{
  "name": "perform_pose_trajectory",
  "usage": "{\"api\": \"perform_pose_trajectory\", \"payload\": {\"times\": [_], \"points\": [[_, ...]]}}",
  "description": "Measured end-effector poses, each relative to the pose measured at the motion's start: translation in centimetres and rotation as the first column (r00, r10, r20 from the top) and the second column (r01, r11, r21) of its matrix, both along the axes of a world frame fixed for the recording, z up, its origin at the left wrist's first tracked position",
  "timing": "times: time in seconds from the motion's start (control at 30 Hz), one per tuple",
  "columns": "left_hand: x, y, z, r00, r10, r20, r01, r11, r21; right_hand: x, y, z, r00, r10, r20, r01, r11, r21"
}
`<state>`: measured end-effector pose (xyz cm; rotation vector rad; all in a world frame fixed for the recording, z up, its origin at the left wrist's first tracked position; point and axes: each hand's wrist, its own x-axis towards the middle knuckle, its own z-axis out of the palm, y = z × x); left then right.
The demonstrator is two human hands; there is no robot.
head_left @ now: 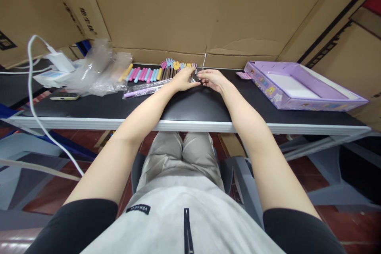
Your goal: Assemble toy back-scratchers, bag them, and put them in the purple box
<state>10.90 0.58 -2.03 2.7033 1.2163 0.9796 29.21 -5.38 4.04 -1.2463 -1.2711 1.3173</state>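
Note:
My left hand (183,79) and my right hand (214,79) meet near the back of the table. Both have their fingers closed around a small, shiny, roundish thing (195,75) that looks like a roll of clear tape; fingers partly cover it. Left of my left hand lies a row of back scratchers with pink, blue and yellow handles (146,74) and small hand-shaped heads (176,65). In front of them, a purple-handled back scratcher (139,93) lies inside a clear plastic sleeve, its far end under my left hand.
An open purple cardboard box (282,99) stands on the right of the black table (196,107), beside a small pink card (243,75). Clear plastic bags (98,73), a phone-like object (64,96) and a white charger with cable (61,61) are at left. Cardboard walls the back.

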Motion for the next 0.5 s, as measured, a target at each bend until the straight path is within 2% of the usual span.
{"api": "perform_pose_trajectory", "payload": {"times": [0.5], "points": [[-0.01,0.05,-0.05,1.0,-0.02,-0.012,0.02,1.0,0.004,-0.06,0.53,-0.69,0.992,-0.005,0.126,-0.002,0.998,0.061]]}}
